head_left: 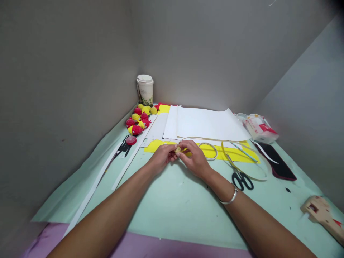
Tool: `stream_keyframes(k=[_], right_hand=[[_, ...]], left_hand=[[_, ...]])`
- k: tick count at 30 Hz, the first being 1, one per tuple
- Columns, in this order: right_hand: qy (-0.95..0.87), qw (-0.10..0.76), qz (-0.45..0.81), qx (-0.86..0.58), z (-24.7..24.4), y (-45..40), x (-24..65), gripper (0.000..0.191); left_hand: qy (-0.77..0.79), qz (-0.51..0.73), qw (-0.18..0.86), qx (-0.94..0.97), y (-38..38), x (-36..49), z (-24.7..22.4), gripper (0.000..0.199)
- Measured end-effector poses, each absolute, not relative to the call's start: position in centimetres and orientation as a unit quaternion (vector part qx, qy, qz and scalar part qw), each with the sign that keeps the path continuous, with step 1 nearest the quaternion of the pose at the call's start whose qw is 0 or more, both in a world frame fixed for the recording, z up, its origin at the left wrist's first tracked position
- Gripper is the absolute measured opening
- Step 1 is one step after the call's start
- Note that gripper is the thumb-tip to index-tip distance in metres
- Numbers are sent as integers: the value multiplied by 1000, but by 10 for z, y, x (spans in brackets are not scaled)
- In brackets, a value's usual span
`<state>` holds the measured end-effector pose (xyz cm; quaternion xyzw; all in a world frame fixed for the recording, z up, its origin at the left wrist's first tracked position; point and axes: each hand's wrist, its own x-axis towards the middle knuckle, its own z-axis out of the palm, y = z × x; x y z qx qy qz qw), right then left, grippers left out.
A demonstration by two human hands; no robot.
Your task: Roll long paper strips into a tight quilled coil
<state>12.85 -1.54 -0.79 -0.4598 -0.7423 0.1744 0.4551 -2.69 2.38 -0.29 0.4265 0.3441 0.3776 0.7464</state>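
Note:
A small yellow coiled piece (177, 149) is pinched between my two hands above the middle of the table. My left hand (163, 156) grips it from the left with bent fingers. From the right, my right hand (194, 157) closes its thumb and fingers on the same piece. A thin pale strip (196, 138) arcs from the fingers towards the right. Behind my hands lies yellow paper (153, 146). Just right of my right hand rests a coiled ring of pale strip (213, 158). Part of the yellow piece is hidden by my fingers.
Red and yellow paper pieces (136, 129) and a lidded cup (146, 89) are at the back left. White sheets (206, 123) lie behind. To the right are black-handled scissors (242, 181), a tissue pack (260, 128), a dark phone-like slab (278, 164) and a glue gun (321, 213).

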Motion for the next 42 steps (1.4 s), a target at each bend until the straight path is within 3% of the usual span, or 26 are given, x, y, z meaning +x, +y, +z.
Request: stream_keyframes(k=[10,15,22,42], right_hand=[[-746,459,166,-454,-8,-15,129,18],[-726,485,140,-468,-10,-14,126,29],[-727,477,136,-474,-11,-13,127,17],[-746,461,146,-457,-10,-13,129,20]], left_hand=[[336,372,756,421,24,-27,-2,18],[314,392,769,395,26,-27,-2,18],[324,385,767,399,24,-26,-1,16],[332,375,758,417,24,-27,-1,19]])
